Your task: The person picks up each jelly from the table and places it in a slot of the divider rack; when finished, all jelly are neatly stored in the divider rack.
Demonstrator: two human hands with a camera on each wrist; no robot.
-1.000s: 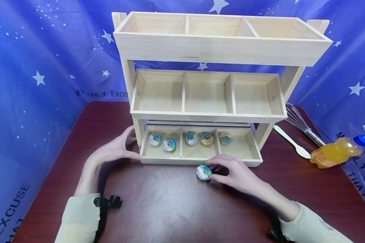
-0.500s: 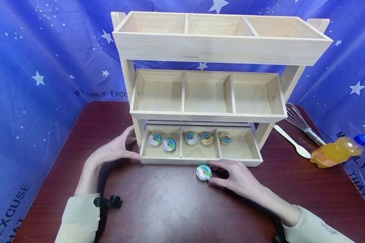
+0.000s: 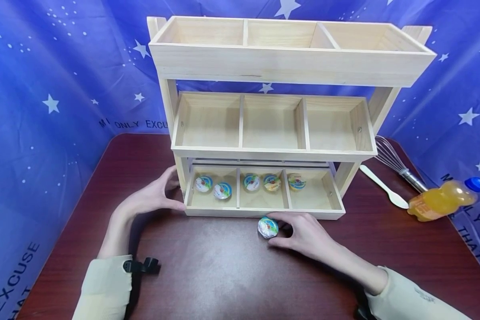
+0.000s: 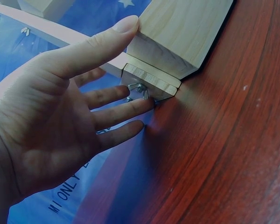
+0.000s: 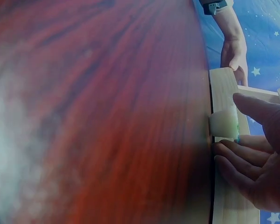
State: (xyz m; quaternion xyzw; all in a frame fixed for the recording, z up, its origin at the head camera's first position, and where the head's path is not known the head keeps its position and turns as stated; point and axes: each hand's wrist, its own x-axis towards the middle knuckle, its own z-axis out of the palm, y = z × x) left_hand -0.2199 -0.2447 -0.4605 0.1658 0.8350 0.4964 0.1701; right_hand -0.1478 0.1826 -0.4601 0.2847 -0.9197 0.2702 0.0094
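Note:
In the head view, a small jelly cup [image 3: 268, 227] with a printed foil lid stands on the table, just before the lowest tray of a three-tier wooden rack [image 3: 272, 153]. My right hand [image 3: 304, 235] spreads thumb and fingers around its right side. From the right wrist, the pale cup [image 5: 224, 123] sits between thumb and fingers, with a gap at the thumb. My left hand [image 3: 156, 193] is at the rack's lower left; its thumb tip touches the tray corner, and its loosely extended fingers [image 4: 123, 112] lie beside the wing nut [image 4: 139, 87].
Several similar jelly cups lie in the bottom tray [image 3: 264, 212]: two left, two middle, one right [image 3: 297, 181]. To the right are a whisk [image 3: 400, 164], a white spoon [image 3: 384, 186] and an orange drink bottle [image 3: 444, 201]. A blue star curtain [image 3: 56, 146] hangs behind.
My right fingers moved slightly away from the jelly cup, then came back left around it. The cup stays in nearly the same place. My left hand has not moved.

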